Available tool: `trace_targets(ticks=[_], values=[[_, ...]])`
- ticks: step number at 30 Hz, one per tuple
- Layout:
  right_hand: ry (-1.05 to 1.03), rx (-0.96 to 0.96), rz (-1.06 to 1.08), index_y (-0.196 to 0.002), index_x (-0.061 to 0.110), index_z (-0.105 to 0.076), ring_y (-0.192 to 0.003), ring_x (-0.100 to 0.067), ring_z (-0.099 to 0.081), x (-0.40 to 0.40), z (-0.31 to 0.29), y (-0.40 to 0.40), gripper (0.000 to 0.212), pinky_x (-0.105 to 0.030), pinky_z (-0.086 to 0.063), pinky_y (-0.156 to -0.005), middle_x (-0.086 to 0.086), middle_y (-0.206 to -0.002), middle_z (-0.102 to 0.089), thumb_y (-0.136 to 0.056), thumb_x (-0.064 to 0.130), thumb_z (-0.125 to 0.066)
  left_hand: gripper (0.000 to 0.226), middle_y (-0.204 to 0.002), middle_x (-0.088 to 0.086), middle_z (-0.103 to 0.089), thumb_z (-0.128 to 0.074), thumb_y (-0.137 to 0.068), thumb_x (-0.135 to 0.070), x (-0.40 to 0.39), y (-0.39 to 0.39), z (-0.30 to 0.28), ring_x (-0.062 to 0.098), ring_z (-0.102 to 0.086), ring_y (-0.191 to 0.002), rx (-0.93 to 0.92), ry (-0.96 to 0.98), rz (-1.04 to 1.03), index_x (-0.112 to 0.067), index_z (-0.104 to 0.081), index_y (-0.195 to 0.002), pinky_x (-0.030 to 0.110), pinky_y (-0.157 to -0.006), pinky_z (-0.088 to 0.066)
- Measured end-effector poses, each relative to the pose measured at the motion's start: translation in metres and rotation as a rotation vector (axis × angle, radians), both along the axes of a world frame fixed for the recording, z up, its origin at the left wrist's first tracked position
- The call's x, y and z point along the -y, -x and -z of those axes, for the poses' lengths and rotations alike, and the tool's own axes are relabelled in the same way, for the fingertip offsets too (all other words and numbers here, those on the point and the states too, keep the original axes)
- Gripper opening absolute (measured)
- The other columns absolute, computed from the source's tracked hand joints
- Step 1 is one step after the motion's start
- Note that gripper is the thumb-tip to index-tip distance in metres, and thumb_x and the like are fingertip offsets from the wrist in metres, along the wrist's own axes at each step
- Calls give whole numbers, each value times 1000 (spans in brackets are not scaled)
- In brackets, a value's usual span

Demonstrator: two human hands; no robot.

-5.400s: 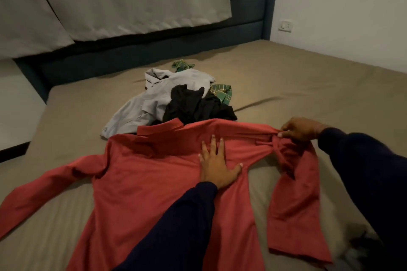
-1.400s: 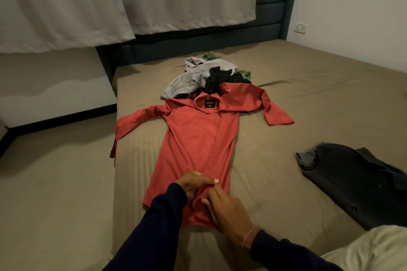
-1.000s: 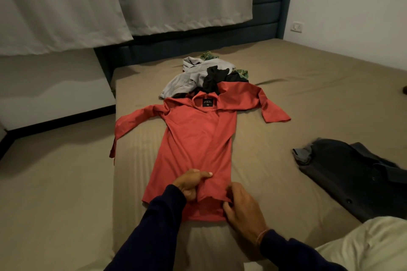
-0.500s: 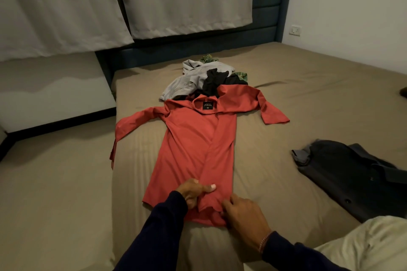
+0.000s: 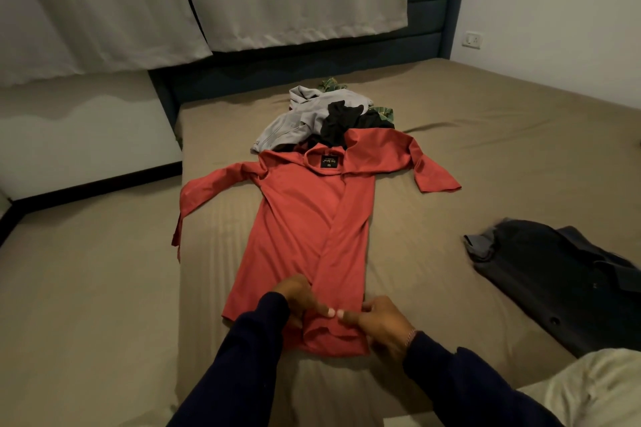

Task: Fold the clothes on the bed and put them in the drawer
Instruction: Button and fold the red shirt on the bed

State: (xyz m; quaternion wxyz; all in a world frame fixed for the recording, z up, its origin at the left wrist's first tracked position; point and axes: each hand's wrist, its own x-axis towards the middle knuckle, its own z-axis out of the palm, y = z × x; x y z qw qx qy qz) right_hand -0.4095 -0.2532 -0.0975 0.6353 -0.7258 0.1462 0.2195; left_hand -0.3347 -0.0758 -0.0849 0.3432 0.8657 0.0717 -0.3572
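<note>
Both arms enter from 6 o'clock, dark long sleeves to the wrists. Left forearm runs up toward 12 o'clock; right forearm comes in from 5 o'clock, angled toward 11 o'clock. A thin bracelet sits at the right wrist.

Left hand (image 5: 297,298): back of hand up, fingers curled, thumb extended toward 3 o'clock, pinching the red shirt (image 5: 305,229) near its hem.

Right hand (image 5: 378,324): back of hand up, fingers curled, forefinger or thumb (cannot tell which) pointing toward 9 o'clock, gripping the shirt hem.

The two extended tips nearly meet, nails side by side, at frame centre-bottom.
</note>
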Motion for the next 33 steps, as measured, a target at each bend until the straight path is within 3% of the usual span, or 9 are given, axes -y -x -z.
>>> trace_targets(ticks=[4, 7, 10, 12, 14, 16, 18, 27, 33], values=[[-110, -15, 107, -113, 3, -70, -86, -28, -76, -11, 18, 4, 36, -42, -62, -81, -11, -97, -78, -81, 14, -83, 30, -66, 4, -56, -85, -78, -14, -15, 5, 10, 15, -57, -56, -130, 200, -35, -8, -61, -95, 31, -52, -55], [-148, 0, 159, -114, 6, -68, -88, -27, -76, -13, 28, 10, 30, -44, -62, -83, -9, -100, -77, -88, 19, -77, 22, -74, 9, -65, -83, -79, -14, -27, 14, 11, 20, -67, -62, -228, 359, -42, -8, -66, -92, 33, -59, -58], [-105, 79, 171, -107, 12, -70, -85, -23, -76, -15, 29, 17, 20, -39, -62, -79, -7, -97, -78, -89, 21, -75, 29, -59, 3, -58, -85, -78, -22, -38, 12, 12, 17, -59, -50, -92, 361, -168, -12, -60, -67, 25, -48, -49], [-51, 156, 179, -101, 13, -73, -82, -20, -76, -17, 28, 20, 16, -36, -62, -75, -3, -93, -78, -88, 21, -77, 40, -53, 2, -60, -84, -78, -38, -49, 6, 13, 19, -57, -47, 255, 157, -375, -10, -60, -63, 26, -49, -46], [-111, 159, 204, -99, 10, -73, -86, -25, -75, -19, 24, 21, 15, -43, -62, -81, -6, -92, -78, -87, 18, -77, 52, -85, 10, -70, -76, -76, -58, -65, 6, 16, 27, -66, -81, 636, -402, -413, -10, -64, -89, 36, -71, -53], [-200, 116, 241, -100, 4, -73, -90, -32, -74, -22, 21, 21, 14, -50, -60, -86, -12, -95, -78, -88, 12, -74, 71, -118, 16, -57, -73, -74, -63, -73, 13, 16, 33, -54, -108, 682, -694, -400, -9, -53, -116, 44, -90, -47], [-261, 88, 261, -99, 3, -74, -91, -34, -74, -24, 16, 21, 12, -49, -60, -86, -14, -96, -77, -89, 8, -72, 85, -128, 19, -50, -76, -72, -64, -79, 15, 15, 35, -50, -117, 564, -684, -442, -6, -46, -126, 46, -97, -45], [-369, -97, 217, -114, 3, -67, -89, -31, -75, -31, 13, 17, 35, -42, -62, -81, -13, -98, -77, -81, 5, -80, 69, -108, 18, -69, -94, -64, -31, -133, -9, 5, 34, -67, -94, 135, -197, -371, 6, -63, -114, 38, -82, -57], [-283, -35, 350, -103, 15, -65, -86, -27, -75, -57, 31, 37, 33, -41, -62, -81, -8, -98, -76, -78, 15, -86, 47, -52, 4, -50, -94, -62, -34, -177, 9, -11, 17, -41, -46, 103, -146, -383, -10, -53, -64, 23, -45, -35]])
